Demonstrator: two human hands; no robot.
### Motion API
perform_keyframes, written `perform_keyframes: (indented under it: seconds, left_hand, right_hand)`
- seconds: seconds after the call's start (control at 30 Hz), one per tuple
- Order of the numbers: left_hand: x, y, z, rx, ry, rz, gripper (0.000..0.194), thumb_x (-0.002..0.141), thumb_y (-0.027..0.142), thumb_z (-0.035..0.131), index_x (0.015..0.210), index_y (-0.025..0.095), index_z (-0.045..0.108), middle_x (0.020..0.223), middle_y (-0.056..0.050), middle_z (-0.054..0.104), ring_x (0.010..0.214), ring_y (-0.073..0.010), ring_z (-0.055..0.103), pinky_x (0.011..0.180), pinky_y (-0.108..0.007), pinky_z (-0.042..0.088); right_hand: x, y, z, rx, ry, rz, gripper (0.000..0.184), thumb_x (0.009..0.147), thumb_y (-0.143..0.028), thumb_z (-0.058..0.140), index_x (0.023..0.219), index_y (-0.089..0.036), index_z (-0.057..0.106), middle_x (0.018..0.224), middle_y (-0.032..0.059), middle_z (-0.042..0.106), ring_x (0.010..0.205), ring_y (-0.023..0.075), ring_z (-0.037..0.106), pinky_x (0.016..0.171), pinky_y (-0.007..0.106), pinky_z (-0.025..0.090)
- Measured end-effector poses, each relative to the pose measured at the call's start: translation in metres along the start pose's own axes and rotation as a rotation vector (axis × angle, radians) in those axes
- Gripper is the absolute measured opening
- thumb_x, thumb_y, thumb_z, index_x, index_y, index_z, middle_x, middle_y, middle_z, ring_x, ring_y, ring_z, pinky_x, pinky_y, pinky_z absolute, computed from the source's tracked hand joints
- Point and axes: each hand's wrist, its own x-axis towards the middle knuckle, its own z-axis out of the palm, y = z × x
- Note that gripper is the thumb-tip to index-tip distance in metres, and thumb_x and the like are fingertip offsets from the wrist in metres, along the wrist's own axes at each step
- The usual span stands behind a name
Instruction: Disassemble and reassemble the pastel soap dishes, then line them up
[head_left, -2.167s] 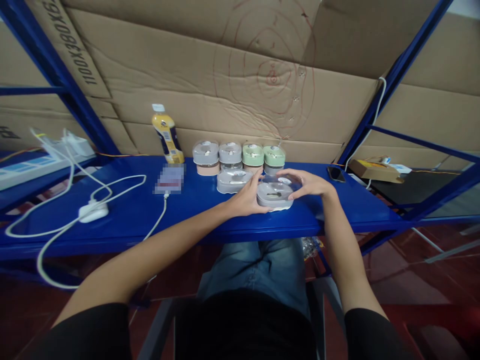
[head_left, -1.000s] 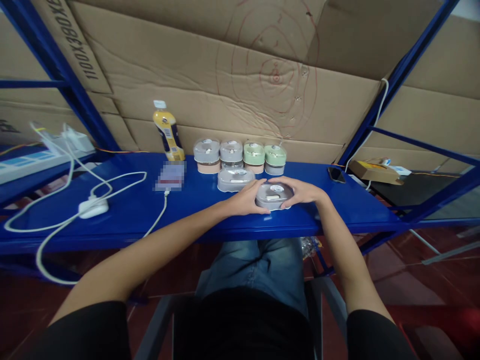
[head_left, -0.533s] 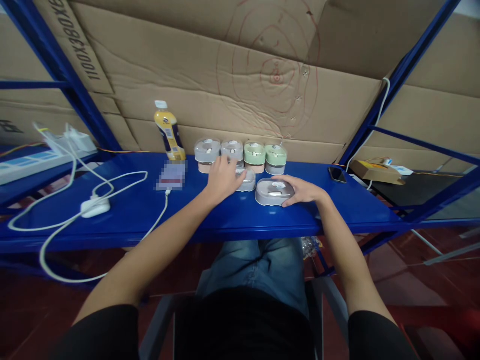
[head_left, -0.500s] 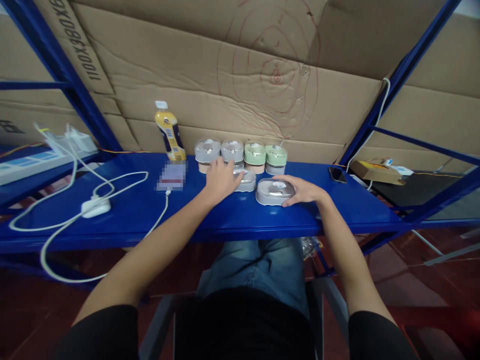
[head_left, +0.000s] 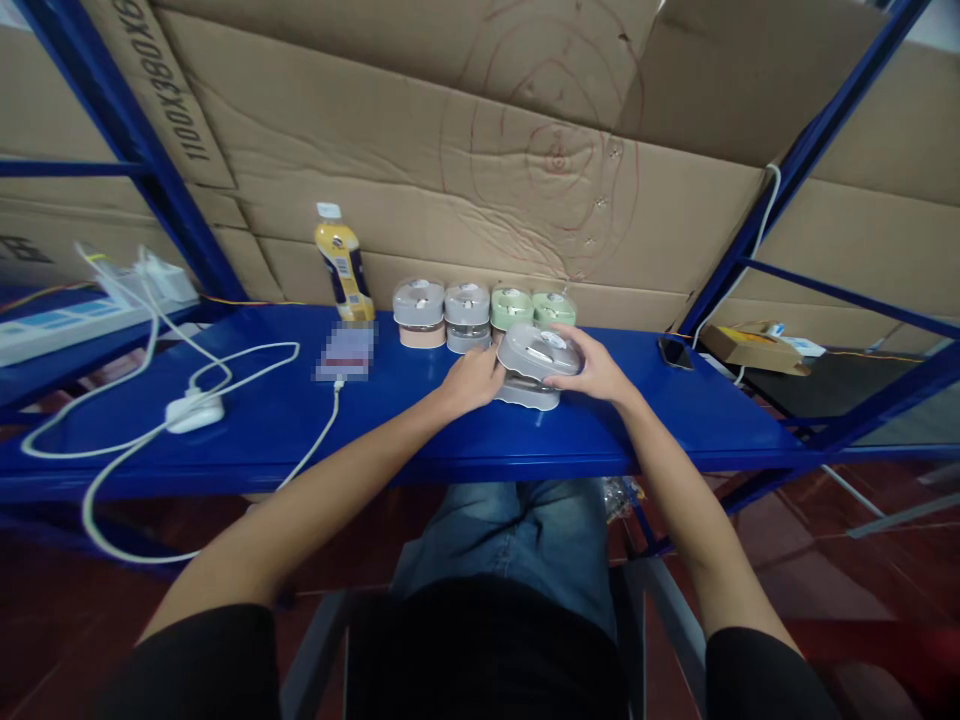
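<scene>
My right hand (head_left: 596, 368) is closed round the right end of a grey oval case (head_left: 538, 353) with a clear lid. This case is tilted, just over a second grey case (head_left: 529, 393) that lies on the blue shelf. My left hand (head_left: 474, 380) grips the left end of that lower case, and its fingertips are partly hidden. Behind them stand stacked cases in a row: a grey one (head_left: 418, 302) on a peach one (head_left: 422, 336), a grey pair (head_left: 466, 303) and green-topped ones (head_left: 512, 308), whose lower parts are largely hidden.
A yellow drink bottle (head_left: 343, 262) stands at the back left, near a blurred flat device (head_left: 345, 350) on a white cable. A white charger (head_left: 194, 410) lies further left. To the right are a phone (head_left: 675, 352) and a small cardboard box (head_left: 756, 352). Cardboard (head_left: 360, 160) backs the shelf.
My right hand has lifted its grey case off the shelf and moved it left over the other one. The lower case has shifted right and nearer, with my left hand at its end.
</scene>
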Motion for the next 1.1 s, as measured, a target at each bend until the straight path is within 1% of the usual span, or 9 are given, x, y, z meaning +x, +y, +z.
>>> perform_keyframes:
  seconds: [0.13,0.27,0.4,0.5,0.67,0.8,0.9,1.0,1.1]
  left_hand:
    - [0.007,-0.006,0.007,-0.110,0.010,-0.050,0.033,0.108,0.017,0.043,0.122,0.014,0.073,0.124,-0.020,0.081,0.123,-0.0372,0.076,0.112,-0.050,0.058]
    - [0.010,-0.013,0.008,-0.186,0.026,-0.065,0.034,0.103,0.009,0.048,0.125,0.013,0.074,0.121,-0.018,0.082,0.123,-0.0360,0.077,0.114,-0.049,0.056]
    - [0.009,-0.015,0.007,-0.259,0.019,-0.064,0.043,0.096,0.001,0.048,0.129,0.013,0.072,0.108,-0.014,0.084,0.114,-0.0334,0.079,0.110,-0.048,0.059]
    - [0.008,-0.015,0.006,-0.257,0.020,-0.075,0.042,0.095,0.001,0.049,0.128,0.012,0.072,0.100,-0.013,0.083,0.108,-0.0328,0.080,0.105,-0.047,0.061]
    - [0.009,-0.015,0.009,-0.265,0.024,-0.038,0.038,0.096,0.002,0.049,0.121,0.014,0.075,0.101,-0.012,0.083,0.101,-0.0305,0.080,0.102,-0.045,0.061]
    - [0.008,-0.014,0.011,-0.292,-0.009,-0.013,0.043,0.098,0.003,0.047,0.131,0.013,0.073,0.109,-0.013,0.083,0.092,-0.0251,0.080,0.100,-0.041,0.062]
    - [0.008,-0.013,0.010,-0.244,-0.017,-0.004,0.041,0.100,0.006,0.048,0.132,0.012,0.072,0.113,-0.014,0.082,0.097,-0.0261,0.080,0.101,-0.040,0.062]
    - [0.008,-0.013,0.010,-0.205,-0.008,0.008,0.035,0.100,0.009,0.051,0.128,0.013,0.073,0.111,-0.013,0.082,0.100,-0.0270,0.078,0.101,-0.040,0.061]
    - [0.008,-0.012,0.011,-0.199,-0.009,0.013,0.030,0.101,0.013,0.055,0.125,0.014,0.073,0.106,-0.012,0.081,0.094,-0.0258,0.077,0.100,-0.039,0.061]
  right_hand:
    - [0.000,-0.002,0.007,-0.050,0.042,0.017,0.109,0.069,-0.075,0.092,0.160,-0.027,0.058,0.159,0.0153,0.066,0.144,0.0448,0.064,0.124,0.065,0.047]
    - [-0.003,-0.004,0.008,-0.094,0.035,0.008,0.113,0.066,-0.075,0.094,0.161,-0.025,0.058,0.158,0.0172,0.066,0.143,0.0466,0.063,0.124,0.066,0.047]
    - [-0.006,-0.007,0.010,-0.150,0.031,-0.040,0.121,0.060,-0.072,0.099,0.163,-0.025,0.055,0.159,0.0180,0.064,0.144,0.0465,0.062,0.125,0.066,0.046]
    - [-0.007,-0.008,0.011,-0.168,0.018,-0.067,0.114,0.062,-0.068,0.099,0.160,-0.028,0.057,0.155,0.0160,0.066,0.142,0.0443,0.064,0.124,0.065,0.048]
    - [-0.015,-0.009,0.010,-0.181,0.035,-0.080,0.104,0.067,-0.067,0.096,0.157,-0.030,0.059,0.153,0.0147,0.066,0.139,0.0416,0.066,0.122,0.062,0.050]
    - [-0.039,-0.010,-0.007,-0.219,0.079,-0.066,0.101,0.070,-0.069,0.095,0.156,-0.028,0.060,0.150,0.0154,0.067,0.140,0.0409,0.065,0.122,0.060,0.050]
    - [-0.067,-0.005,-0.032,-0.285,0.135,0.005,0.100,0.071,-0.071,0.094,0.154,-0.027,0.061,0.151,0.0155,0.067,0.139,0.0410,0.065,0.121,0.060,0.050]
    - [-0.090,0.010,-0.059,-0.386,0.187,0.124,0.101,0.071,-0.074,0.091,0.154,-0.025,0.061,0.149,0.0170,0.067,0.138,0.0426,0.065,0.121,0.062,0.049]
    - [-0.094,0.034,-0.079,-0.481,0.261,0.242,0.105,0.069,-0.079,0.088,0.153,-0.021,0.062,0.145,0.0205,0.067,0.132,0.0442,0.066,0.118,0.063,0.050]
